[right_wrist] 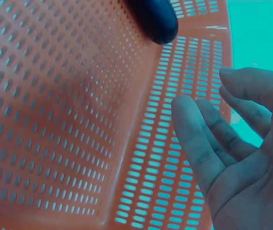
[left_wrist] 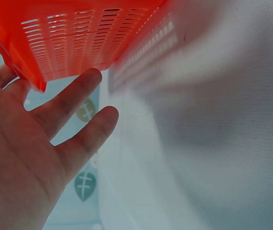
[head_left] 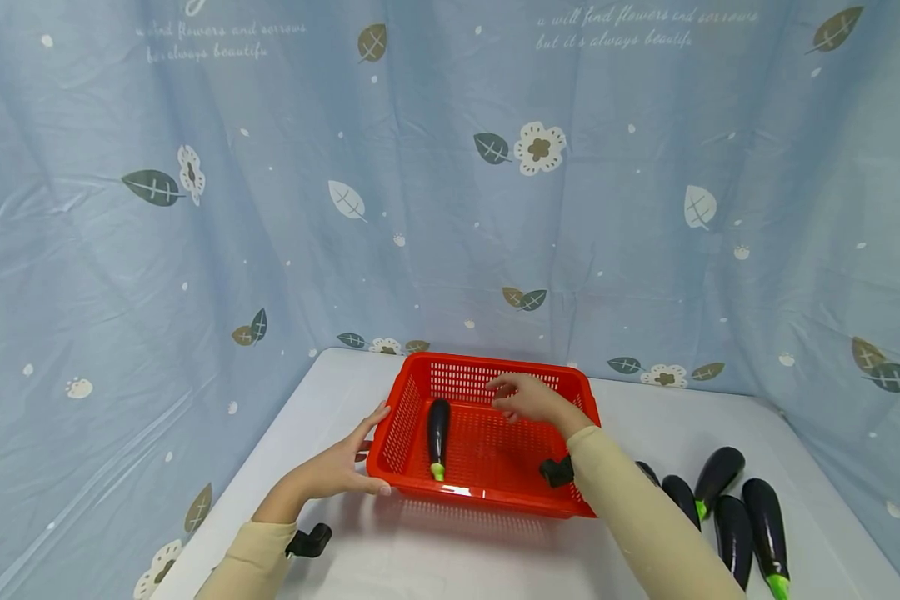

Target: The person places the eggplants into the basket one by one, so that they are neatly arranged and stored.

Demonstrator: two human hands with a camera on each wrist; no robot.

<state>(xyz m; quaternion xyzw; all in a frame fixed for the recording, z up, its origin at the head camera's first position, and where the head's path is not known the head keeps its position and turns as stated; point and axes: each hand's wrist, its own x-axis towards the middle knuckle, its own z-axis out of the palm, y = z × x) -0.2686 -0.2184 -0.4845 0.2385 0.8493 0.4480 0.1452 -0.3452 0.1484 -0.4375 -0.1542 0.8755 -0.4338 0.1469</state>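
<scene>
A red plastic basket (head_left: 487, 498) with slotted walls stands on the white table. Inside it, toward the left, one dark eggplant (head_left: 438, 429) lies lengthwise with its green stem toward me; its rounded end (right_wrist: 160, 24) shows in the right wrist view. My left hand (head_left: 337, 468) rests against the basket's left front corner, thumb and fingers spread along the rim. Its fingers (left_wrist: 74, 98) look extended beside the outer wall. Over the basket's right half hovers my right hand (head_left: 528, 398), fingers loosely bent and nothing between them.
Several more eggplants (head_left: 767, 525) lie grouped on the table right of the basket, partly behind my right sleeve (head_left: 645, 517). A blue printed curtain (head_left: 435, 208) hangs behind the table and along both sides. White tabletop (head_left: 390, 558) extends in front of the basket.
</scene>
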